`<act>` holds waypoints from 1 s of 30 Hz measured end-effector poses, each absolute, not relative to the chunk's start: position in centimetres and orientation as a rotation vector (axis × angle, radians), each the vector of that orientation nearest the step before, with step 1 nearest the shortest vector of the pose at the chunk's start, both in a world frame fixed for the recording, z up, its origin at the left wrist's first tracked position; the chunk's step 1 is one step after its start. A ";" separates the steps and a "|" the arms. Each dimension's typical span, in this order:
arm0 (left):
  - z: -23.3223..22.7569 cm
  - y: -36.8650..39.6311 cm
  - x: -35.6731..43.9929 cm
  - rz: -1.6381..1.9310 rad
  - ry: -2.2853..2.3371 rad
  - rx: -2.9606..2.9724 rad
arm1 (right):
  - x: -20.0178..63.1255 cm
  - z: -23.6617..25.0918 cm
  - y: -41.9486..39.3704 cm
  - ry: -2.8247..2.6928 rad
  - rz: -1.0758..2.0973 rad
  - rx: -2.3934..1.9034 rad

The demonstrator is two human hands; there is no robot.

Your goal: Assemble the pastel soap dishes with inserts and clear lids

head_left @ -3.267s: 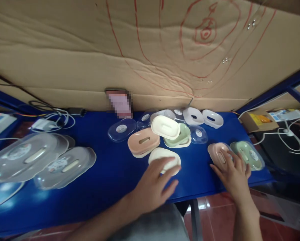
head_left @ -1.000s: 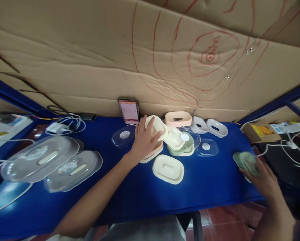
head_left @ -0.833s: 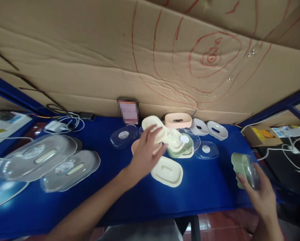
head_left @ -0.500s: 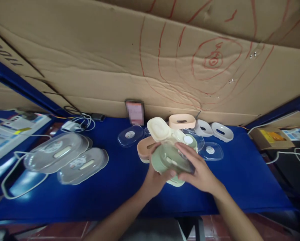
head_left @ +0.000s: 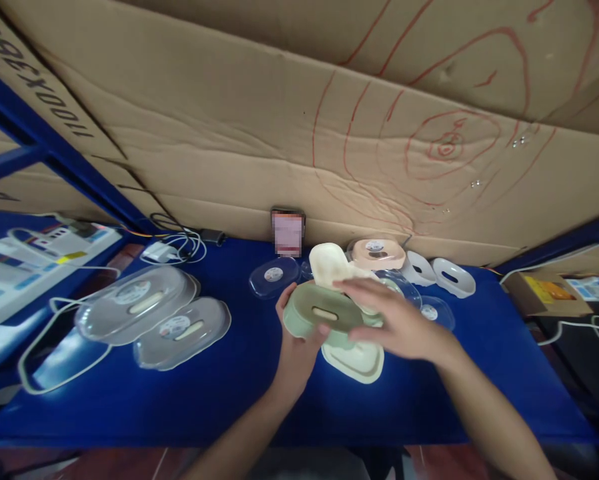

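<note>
My left hand (head_left: 302, 343) holds a pale green oval box (head_left: 299, 320), thumb at its front and fingers around its left end. A slot in the box's top shows cream. My right hand (head_left: 399, 320) is open at the box's right end, fingers stretched over it; whether it touches is hard to tell. Beneath the box, a cream tray (head_left: 357, 363) lies on the blue table (head_left: 259, 400). Another cream tray (head_left: 328, 263) is just behind. Other pieces under my right hand are partly hidden.
On the left lie grey boxes with clear covers (head_left: 182, 333). Clear lids (head_left: 274, 277) lie behind my hands. A peach box (head_left: 379, 257) under a clear cover and two white pieces (head_left: 453, 277) stand by the cardboard wall (head_left: 204, 133). A phone (head_left: 288, 233) leans there; cables (head_left: 179, 247) run left.
The clear cover seen over the green box is no longer on it. My right hand's fingers have opened out. The rear peach box now has a clear cover; the nearer peach box no longer shows.
</note>
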State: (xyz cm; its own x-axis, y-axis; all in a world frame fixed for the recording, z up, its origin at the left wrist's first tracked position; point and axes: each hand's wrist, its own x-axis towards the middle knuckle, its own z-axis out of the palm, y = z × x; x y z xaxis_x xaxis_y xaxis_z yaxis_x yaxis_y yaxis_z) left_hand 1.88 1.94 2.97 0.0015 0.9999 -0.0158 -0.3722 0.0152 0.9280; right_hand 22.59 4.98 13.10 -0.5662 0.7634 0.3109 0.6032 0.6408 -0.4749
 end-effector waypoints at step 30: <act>2.1 0.8 -3.5 1.340 1.206 2.029 | 35.2 6.6 1.9 -1.688 -0.360 -1.630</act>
State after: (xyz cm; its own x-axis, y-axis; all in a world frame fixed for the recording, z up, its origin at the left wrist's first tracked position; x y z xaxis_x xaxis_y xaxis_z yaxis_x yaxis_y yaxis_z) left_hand -3.46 0.85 2.13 0.1569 0.8392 0.5207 0.4298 -0.5327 0.7290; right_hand 35.22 1.87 6.62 0.0909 0.7341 0.6730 0.9448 0.1500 -0.2912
